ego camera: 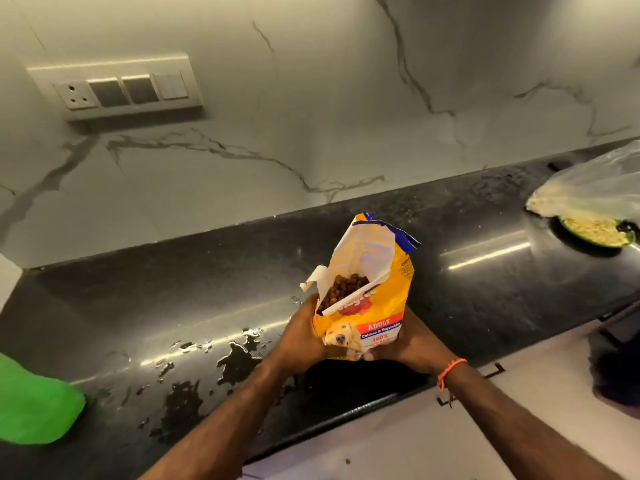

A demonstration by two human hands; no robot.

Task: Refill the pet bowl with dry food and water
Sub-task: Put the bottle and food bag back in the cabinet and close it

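Black polished stone formed the desk [485, 258], backed by a white marbled wall carrying a switch plate [117, 86]; spilled water [239, 355] was pooled near the front edge. A yellow dog-food bag [367, 289] was held above the desk, its long axis running up and away from the person, its torn mouth uppermost and brown kibble [343, 287] visible inside. The left hand [301, 337] was curled round the bag's lower left side and the right hand [405, 344] round its lower right, so each grip was closed on the bag from beneath, with fingertips showing under its bottom edge. A pet bowl could not be identified with certainty; a green dish [597, 233] holding pale contents was seen far to the right, partly under a clear plastic bag [595, 188], nearer the right hand. Pouring was judged not yet begun. A green cloth [31, 403] lay at far left.
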